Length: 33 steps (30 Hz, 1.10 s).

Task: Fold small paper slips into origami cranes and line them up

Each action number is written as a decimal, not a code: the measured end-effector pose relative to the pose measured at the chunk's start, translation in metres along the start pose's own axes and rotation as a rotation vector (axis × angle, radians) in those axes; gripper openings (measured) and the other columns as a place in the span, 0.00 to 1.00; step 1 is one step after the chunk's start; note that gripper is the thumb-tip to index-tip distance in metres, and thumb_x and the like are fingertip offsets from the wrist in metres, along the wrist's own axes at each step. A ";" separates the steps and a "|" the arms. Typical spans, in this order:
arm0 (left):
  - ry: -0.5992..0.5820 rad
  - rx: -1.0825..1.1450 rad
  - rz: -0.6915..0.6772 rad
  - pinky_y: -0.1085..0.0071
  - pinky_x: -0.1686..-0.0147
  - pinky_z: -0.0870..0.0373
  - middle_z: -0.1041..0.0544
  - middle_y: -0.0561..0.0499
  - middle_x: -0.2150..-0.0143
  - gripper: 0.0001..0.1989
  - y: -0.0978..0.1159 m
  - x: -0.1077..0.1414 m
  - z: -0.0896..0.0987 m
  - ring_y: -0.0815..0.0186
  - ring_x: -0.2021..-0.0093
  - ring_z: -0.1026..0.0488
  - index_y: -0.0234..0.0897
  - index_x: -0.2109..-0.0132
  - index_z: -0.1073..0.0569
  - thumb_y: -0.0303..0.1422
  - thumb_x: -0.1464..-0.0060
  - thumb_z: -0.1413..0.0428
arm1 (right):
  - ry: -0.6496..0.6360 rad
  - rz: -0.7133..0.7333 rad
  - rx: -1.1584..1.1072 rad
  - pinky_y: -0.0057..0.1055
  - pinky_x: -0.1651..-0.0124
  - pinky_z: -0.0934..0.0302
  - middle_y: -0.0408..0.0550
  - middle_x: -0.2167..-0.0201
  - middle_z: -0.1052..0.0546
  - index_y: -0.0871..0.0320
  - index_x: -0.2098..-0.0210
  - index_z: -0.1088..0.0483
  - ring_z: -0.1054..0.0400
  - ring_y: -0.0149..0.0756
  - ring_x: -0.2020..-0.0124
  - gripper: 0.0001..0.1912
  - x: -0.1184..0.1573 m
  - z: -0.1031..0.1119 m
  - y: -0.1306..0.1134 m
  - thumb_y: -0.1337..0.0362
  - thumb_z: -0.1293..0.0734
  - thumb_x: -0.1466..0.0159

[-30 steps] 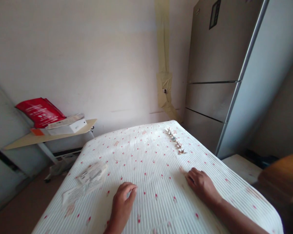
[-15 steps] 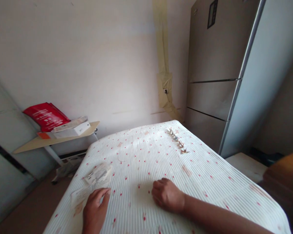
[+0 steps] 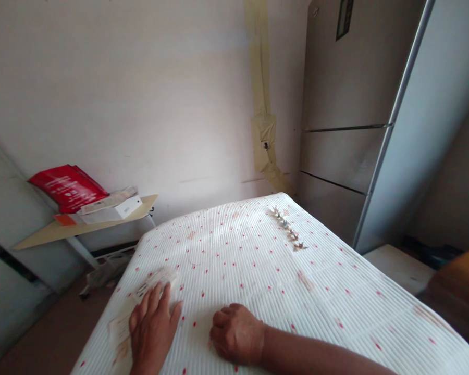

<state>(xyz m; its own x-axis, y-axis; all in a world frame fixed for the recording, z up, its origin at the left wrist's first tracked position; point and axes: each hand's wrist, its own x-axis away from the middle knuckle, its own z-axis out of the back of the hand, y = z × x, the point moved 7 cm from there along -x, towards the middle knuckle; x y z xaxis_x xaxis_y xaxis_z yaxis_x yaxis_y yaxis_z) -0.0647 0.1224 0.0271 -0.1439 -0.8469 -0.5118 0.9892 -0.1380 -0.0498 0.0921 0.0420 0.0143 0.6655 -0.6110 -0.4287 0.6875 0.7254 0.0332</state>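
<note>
My left hand lies palm down at the left of the white covered table, its fingers stretched and slightly spread. Its fingertips cover part of a clear plastic packet with a printed label. Beside the wrist is a pale printed sheet, partly hidden by the hand. My right hand is closed in a fist on the cover, right of the left hand. Whatever its curled fingers hold, if anything, is out of sight. Farther back on the right, several small pointed figures stand in a row.
At the left, a small side table carries a red bag and a white box. A tall grey refrigerator stands behind the right edge. A wall with a taped socket is behind the table.
My left hand has moved up and its fingers have spread onto the packet. My right fist has shifted left and nearer to me. The view has turned slightly.
</note>
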 end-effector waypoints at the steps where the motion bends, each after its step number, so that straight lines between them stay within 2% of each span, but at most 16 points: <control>1: -0.023 -0.030 0.015 0.54 0.45 0.50 0.38 0.39 0.41 0.25 0.001 -0.003 -0.003 0.52 0.41 0.47 0.31 0.45 0.35 0.39 0.46 0.58 | 0.001 0.001 -0.002 0.28 0.75 0.48 0.43 0.73 0.31 0.58 0.74 0.37 0.39 0.31 0.75 0.08 0.000 0.000 0.000 0.61 0.39 0.42; 6: -0.134 -0.129 0.042 0.57 0.46 0.48 0.38 0.36 0.42 0.28 0.000 -0.013 -0.017 0.51 0.43 0.43 0.27 0.44 0.37 0.41 0.46 0.57 | 0.008 -0.015 -0.007 0.29 0.76 0.50 0.42 0.74 0.32 0.58 0.75 0.38 0.41 0.30 0.77 0.08 -0.001 0.000 0.000 0.62 0.39 0.42; 10: -0.161 -0.144 0.029 0.58 0.47 0.46 0.36 0.37 0.43 0.26 -0.003 -0.016 -0.022 0.53 0.45 0.38 0.27 0.44 0.36 0.39 0.45 0.59 | 0.028 -0.021 -0.017 0.30 0.75 0.52 0.42 0.74 0.32 0.58 0.75 0.38 0.42 0.31 0.77 0.08 0.000 -0.001 0.000 0.62 0.39 0.42; 14: -0.117 -0.101 -0.023 0.57 0.47 0.46 0.32 0.39 0.45 0.23 -0.007 -0.017 -0.021 0.55 0.46 0.37 0.30 0.47 0.32 0.37 0.44 0.60 | 0.036 -0.022 -0.021 0.30 0.76 0.53 0.42 0.75 0.32 0.58 0.76 0.38 0.42 0.30 0.77 0.08 0.000 0.001 0.000 0.63 0.39 0.42; 19: -0.010 -0.003 -0.102 0.64 0.51 0.39 0.28 0.39 0.51 0.23 -0.017 -0.021 -0.024 0.57 0.51 0.32 0.30 0.50 0.30 0.37 0.43 0.61 | 0.034 -0.012 -0.022 0.29 0.77 0.55 0.41 0.76 0.32 0.58 0.77 0.39 0.43 0.29 0.78 0.08 -0.002 0.006 -0.002 0.63 0.38 0.43; 22: 0.040 -0.034 -0.067 0.65 0.54 0.37 0.30 0.38 0.49 0.24 -0.025 -0.025 -0.025 0.57 0.53 0.31 0.29 0.52 0.29 0.37 0.43 0.63 | 0.050 -0.006 -0.017 0.29 0.77 0.57 0.41 0.77 0.33 0.58 0.77 0.39 0.44 0.29 0.78 0.09 -0.003 0.005 -0.002 0.63 0.38 0.42; 25: 0.039 -0.109 0.001 0.60 0.55 0.38 0.35 0.40 0.43 0.24 -0.028 -0.027 -0.023 0.54 0.53 0.33 0.32 0.51 0.29 0.38 0.43 0.63 | 0.071 -0.011 -0.006 0.29 0.78 0.60 0.40 0.78 0.33 0.58 0.79 0.40 0.45 0.29 0.79 0.11 -0.004 0.000 0.000 0.62 0.37 0.43; 28: 0.002 -0.175 0.090 0.56 0.50 0.43 0.36 0.41 0.42 0.24 -0.030 -0.028 -0.022 0.52 0.46 0.38 0.31 0.47 0.32 0.39 0.43 0.62 | 0.081 -0.009 -0.002 0.30 0.79 0.61 0.39 0.80 0.34 0.58 0.80 0.40 0.46 0.28 0.80 0.13 -0.005 -0.005 0.000 0.62 0.36 0.42; 31: -0.124 -0.164 0.098 0.58 0.48 0.46 0.30 0.40 0.47 0.23 -0.032 -0.027 -0.031 0.56 0.48 0.35 0.30 0.49 0.31 0.37 0.43 0.61 | 0.086 0.001 -0.008 0.30 0.79 0.60 0.39 0.80 0.34 0.58 0.80 0.40 0.46 0.27 0.80 0.13 -0.005 -0.007 0.000 0.62 0.36 0.42; 33: -0.161 -0.152 0.090 0.58 0.46 0.48 0.30 0.41 0.47 0.23 -0.033 -0.027 -0.036 0.57 0.49 0.35 0.30 0.48 0.31 0.36 0.43 0.61 | 0.096 0.005 -0.007 0.30 0.79 0.60 0.40 0.80 0.34 0.58 0.80 0.40 0.46 0.27 0.81 0.13 -0.005 -0.007 0.000 0.61 0.36 0.42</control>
<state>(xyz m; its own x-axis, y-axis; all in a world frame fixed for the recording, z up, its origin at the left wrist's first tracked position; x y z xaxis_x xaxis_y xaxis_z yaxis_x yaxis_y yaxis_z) -0.0928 0.1678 0.0119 -0.0460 -0.9249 -0.3774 0.9893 0.0101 -0.1454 0.0869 0.0468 0.0102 0.6376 -0.5745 -0.5133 0.6821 0.7307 0.0294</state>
